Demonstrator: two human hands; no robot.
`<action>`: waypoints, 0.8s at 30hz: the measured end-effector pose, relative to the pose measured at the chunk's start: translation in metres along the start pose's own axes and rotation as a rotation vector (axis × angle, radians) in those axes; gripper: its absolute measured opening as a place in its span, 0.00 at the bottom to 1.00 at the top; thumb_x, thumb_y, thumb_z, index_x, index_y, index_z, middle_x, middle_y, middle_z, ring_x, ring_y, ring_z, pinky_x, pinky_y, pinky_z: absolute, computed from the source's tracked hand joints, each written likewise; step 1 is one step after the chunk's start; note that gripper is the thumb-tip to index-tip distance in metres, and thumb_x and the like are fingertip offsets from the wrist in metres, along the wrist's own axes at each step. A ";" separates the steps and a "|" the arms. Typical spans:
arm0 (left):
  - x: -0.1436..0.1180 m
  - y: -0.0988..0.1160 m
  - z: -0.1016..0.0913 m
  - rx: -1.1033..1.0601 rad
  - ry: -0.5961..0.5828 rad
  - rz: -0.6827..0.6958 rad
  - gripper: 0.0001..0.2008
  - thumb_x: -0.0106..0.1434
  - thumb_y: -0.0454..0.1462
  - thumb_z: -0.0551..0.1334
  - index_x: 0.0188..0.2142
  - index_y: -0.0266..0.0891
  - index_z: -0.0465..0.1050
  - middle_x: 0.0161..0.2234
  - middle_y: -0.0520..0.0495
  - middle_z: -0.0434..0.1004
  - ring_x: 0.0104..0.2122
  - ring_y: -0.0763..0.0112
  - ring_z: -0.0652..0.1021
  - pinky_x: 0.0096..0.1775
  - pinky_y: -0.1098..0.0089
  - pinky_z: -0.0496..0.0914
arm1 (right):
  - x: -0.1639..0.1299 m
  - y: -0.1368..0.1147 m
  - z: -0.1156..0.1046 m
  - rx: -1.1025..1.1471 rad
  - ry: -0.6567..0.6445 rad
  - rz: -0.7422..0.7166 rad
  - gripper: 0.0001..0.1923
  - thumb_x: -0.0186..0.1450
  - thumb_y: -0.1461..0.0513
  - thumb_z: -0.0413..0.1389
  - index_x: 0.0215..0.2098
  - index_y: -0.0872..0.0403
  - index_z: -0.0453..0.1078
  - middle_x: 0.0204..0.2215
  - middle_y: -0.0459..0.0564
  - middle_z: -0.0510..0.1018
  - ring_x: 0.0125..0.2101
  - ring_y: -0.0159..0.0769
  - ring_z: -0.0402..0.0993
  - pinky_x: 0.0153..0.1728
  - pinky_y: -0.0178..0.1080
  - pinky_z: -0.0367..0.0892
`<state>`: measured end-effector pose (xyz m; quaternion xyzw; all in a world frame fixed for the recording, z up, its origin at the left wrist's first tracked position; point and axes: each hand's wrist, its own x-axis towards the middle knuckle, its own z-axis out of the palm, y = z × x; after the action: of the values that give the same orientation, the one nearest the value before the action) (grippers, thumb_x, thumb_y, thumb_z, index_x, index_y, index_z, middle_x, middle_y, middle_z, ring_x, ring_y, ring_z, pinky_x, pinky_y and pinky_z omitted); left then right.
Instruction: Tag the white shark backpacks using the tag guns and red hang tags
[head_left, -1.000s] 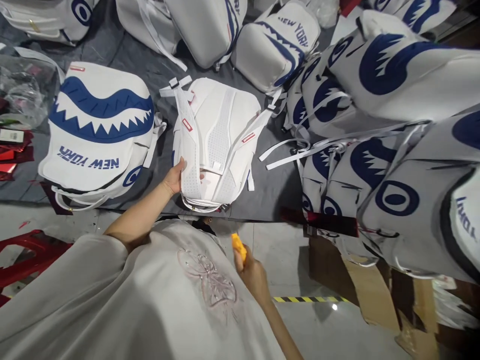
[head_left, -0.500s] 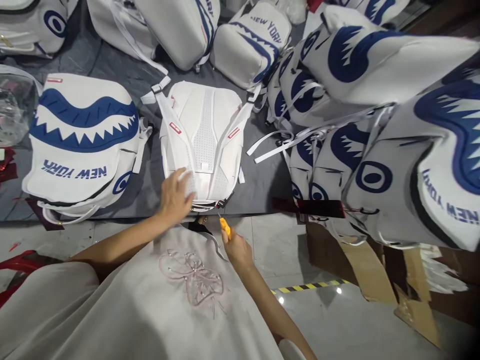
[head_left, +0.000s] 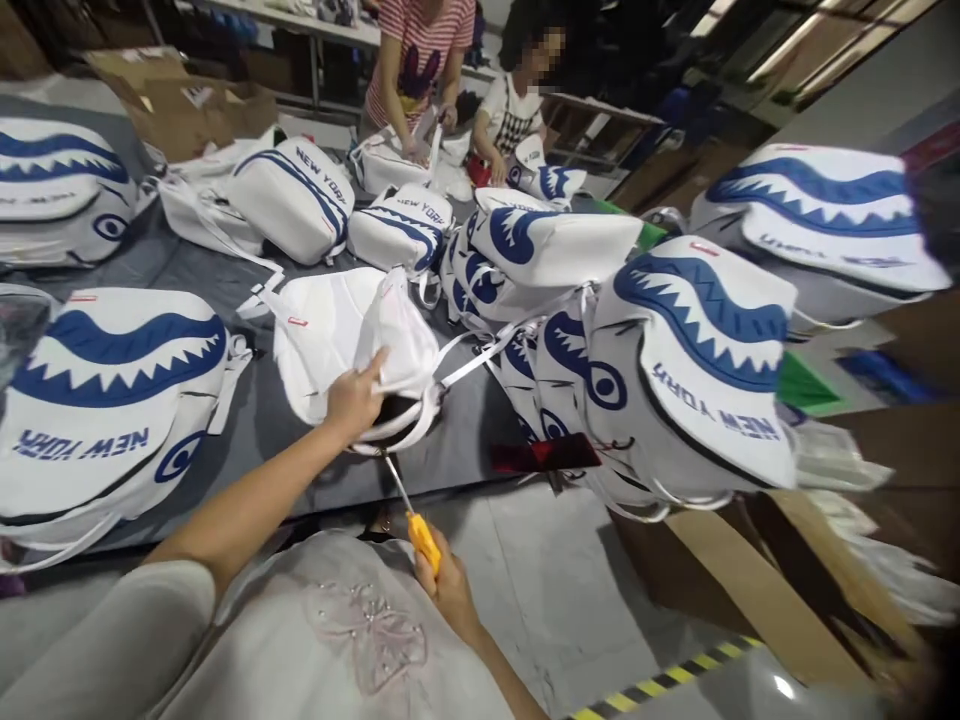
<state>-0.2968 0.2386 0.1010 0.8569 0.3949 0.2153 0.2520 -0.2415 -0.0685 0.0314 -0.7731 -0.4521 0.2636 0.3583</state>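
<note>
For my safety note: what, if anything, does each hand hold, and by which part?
Right hand: the tool, by its yellow handle. Left hand: on the bag; a grip cannot be told.

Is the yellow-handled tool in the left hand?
No, the right hand holds the yellow-handled tool; the left hand touches a backpack.

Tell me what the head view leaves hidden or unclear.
All in the head view:
Backpack under the left hand: its front, turned toward the table, hidden by its own back.
Tool: tip too small and blurred to tell whether it touches that backpack.
Upper-left backpack: cut off by the left edge.
</note>
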 end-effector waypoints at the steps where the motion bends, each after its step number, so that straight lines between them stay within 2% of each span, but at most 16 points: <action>1: 0.011 0.011 -0.011 -0.132 0.140 -0.045 0.36 0.61 0.34 0.62 0.69 0.44 0.57 0.45 0.44 0.82 0.44 0.60 0.81 0.51 0.62 0.73 | -0.002 0.006 -0.002 0.023 0.056 -0.045 0.21 0.71 0.53 0.45 0.58 0.51 0.63 0.37 0.51 0.83 0.32 0.42 0.81 0.32 0.38 0.73; 4: 0.014 0.020 -0.023 -0.484 0.545 -0.070 0.38 0.62 0.38 0.64 0.69 0.46 0.53 0.62 0.45 0.70 0.57 0.63 0.74 0.58 0.66 0.69 | 0.002 0.015 -0.012 0.008 0.123 -0.085 0.21 0.71 0.53 0.46 0.57 0.55 0.64 0.29 0.49 0.81 0.24 0.41 0.78 0.26 0.37 0.71; 5: 0.002 0.016 -0.018 -0.539 0.626 -0.100 0.36 0.63 0.38 0.63 0.69 0.46 0.53 0.63 0.45 0.68 0.60 0.64 0.72 0.60 0.66 0.67 | 0.007 0.015 -0.016 -0.001 0.128 -0.082 0.22 0.71 0.53 0.46 0.57 0.56 0.65 0.28 0.49 0.80 0.23 0.40 0.77 0.26 0.37 0.71; 6: -0.017 0.010 -0.010 -0.555 0.621 -0.157 0.33 0.65 0.38 0.60 0.68 0.46 0.54 0.62 0.45 0.69 0.60 0.65 0.71 0.61 0.65 0.67 | 0.013 0.014 -0.021 -0.011 0.125 -0.073 0.23 0.71 0.52 0.45 0.57 0.57 0.65 0.28 0.50 0.80 0.24 0.40 0.77 0.26 0.37 0.71; 7: -0.040 0.002 0.001 -0.548 0.552 -0.234 0.29 0.66 0.38 0.58 0.67 0.45 0.57 0.58 0.44 0.74 0.58 0.65 0.73 0.59 0.64 0.69 | 0.019 0.013 -0.025 -0.025 0.113 -0.057 0.24 0.71 0.52 0.45 0.57 0.57 0.66 0.30 0.51 0.81 0.25 0.40 0.78 0.27 0.37 0.71; 8: -0.067 -0.004 0.012 -0.521 0.411 -0.315 0.26 0.67 0.38 0.56 0.64 0.43 0.62 0.51 0.44 0.79 0.53 0.65 0.77 0.55 0.64 0.72 | 0.025 0.012 -0.029 -0.042 0.090 -0.031 0.24 0.71 0.51 0.44 0.57 0.58 0.66 0.31 0.52 0.81 0.26 0.40 0.78 0.29 0.37 0.71; 9: -0.095 -0.010 0.023 -0.494 0.205 -0.366 0.23 0.67 0.37 0.55 0.61 0.41 0.66 0.44 0.44 0.82 0.46 0.64 0.80 0.49 0.63 0.75 | 0.031 0.012 -0.032 -0.061 0.055 0.003 0.25 0.71 0.50 0.44 0.57 0.58 0.66 0.33 0.53 0.82 0.28 0.40 0.79 0.30 0.37 0.71; 11: -0.146 -0.017 0.034 -0.480 -0.053 -0.414 0.15 0.64 0.38 0.59 0.49 0.39 0.76 0.30 0.47 0.82 0.32 0.62 0.82 0.37 0.63 0.78 | 0.041 0.016 -0.035 -0.097 -0.036 0.076 0.27 0.72 0.49 0.42 0.57 0.58 0.67 0.36 0.55 0.82 0.31 0.42 0.80 0.31 0.38 0.71; 13: -0.175 -0.019 0.031 -0.395 -0.097 -0.358 0.13 0.62 0.40 0.62 0.44 0.40 0.79 0.32 0.45 0.83 0.34 0.58 0.83 0.39 0.59 0.78 | 0.048 0.023 -0.031 -0.114 -0.125 0.118 0.29 0.71 0.48 0.41 0.56 0.59 0.67 0.35 0.55 0.82 0.31 0.43 0.79 0.31 0.39 0.70; 14: -0.178 -0.020 0.025 -0.301 -0.076 -0.292 0.15 0.61 0.40 0.64 0.47 0.41 0.78 0.41 0.41 0.84 0.43 0.55 0.82 0.47 0.55 0.77 | 0.050 0.028 -0.027 -0.115 -0.158 0.125 0.29 0.71 0.47 0.40 0.56 0.59 0.68 0.34 0.55 0.82 0.30 0.43 0.79 0.31 0.39 0.70; 16: -0.163 -0.027 0.013 -0.063 -0.030 -0.120 0.26 0.59 0.38 0.66 0.58 0.41 0.73 0.61 0.37 0.71 0.63 0.49 0.69 0.62 0.47 0.64 | 0.054 0.036 -0.017 -0.113 -0.186 0.114 0.29 0.71 0.47 0.39 0.54 0.58 0.69 0.33 0.56 0.82 0.30 0.44 0.79 0.32 0.40 0.70; 17: -0.147 -0.032 0.008 0.038 -0.027 -0.051 0.31 0.57 0.35 0.67 0.61 0.40 0.70 0.66 0.37 0.64 0.67 0.48 0.64 0.66 0.46 0.58 | 0.055 0.040 -0.012 -0.114 -0.177 0.102 0.30 0.70 0.47 0.39 0.54 0.58 0.69 0.34 0.56 0.82 0.30 0.44 0.79 0.32 0.40 0.70; 18: -0.127 -0.039 0.004 0.097 -0.047 -0.017 0.32 0.56 0.32 0.66 0.61 0.40 0.70 0.66 0.38 0.64 0.67 0.48 0.64 0.66 0.47 0.57 | 0.056 0.042 -0.008 -0.116 -0.160 0.089 0.30 0.70 0.47 0.39 0.54 0.58 0.69 0.35 0.57 0.82 0.31 0.45 0.80 0.33 0.41 0.71; 21: -0.063 -0.055 -0.008 0.150 -0.055 -0.084 0.25 0.56 0.26 0.59 0.53 0.41 0.78 0.51 0.44 0.81 0.51 0.59 0.80 0.55 0.61 0.72 | 0.055 0.043 -0.006 -0.093 -0.104 0.041 0.30 0.69 0.47 0.40 0.54 0.58 0.69 0.39 0.59 0.82 0.34 0.46 0.80 0.35 0.42 0.72; 23: -0.028 -0.056 -0.020 0.151 0.052 -0.105 0.21 0.60 0.28 0.57 0.49 0.43 0.79 0.44 0.47 0.84 0.44 0.64 0.83 0.47 0.66 0.74 | 0.052 0.035 -0.014 -0.070 -0.064 0.025 0.30 0.70 0.48 0.39 0.56 0.59 0.67 0.38 0.59 0.81 0.34 0.44 0.80 0.33 0.40 0.71; 24: -0.015 -0.053 -0.027 0.142 0.133 -0.058 0.18 0.63 0.30 0.57 0.48 0.43 0.80 0.42 0.47 0.85 0.41 0.65 0.83 0.43 0.68 0.74 | 0.052 0.029 -0.020 -0.067 -0.044 0.032 0.30 0.71 0.48 0.39 0.57 0.59 0.66 0.36 0.58 0.81 0.33 0.43 0.79 0.32 0.40 0.71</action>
<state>-0.3511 0.2640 0.0880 0.8446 0.4496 0.2357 0.1700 -0.1888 -0.0380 0.0164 -0.7860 -0.4559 0.2709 0.3178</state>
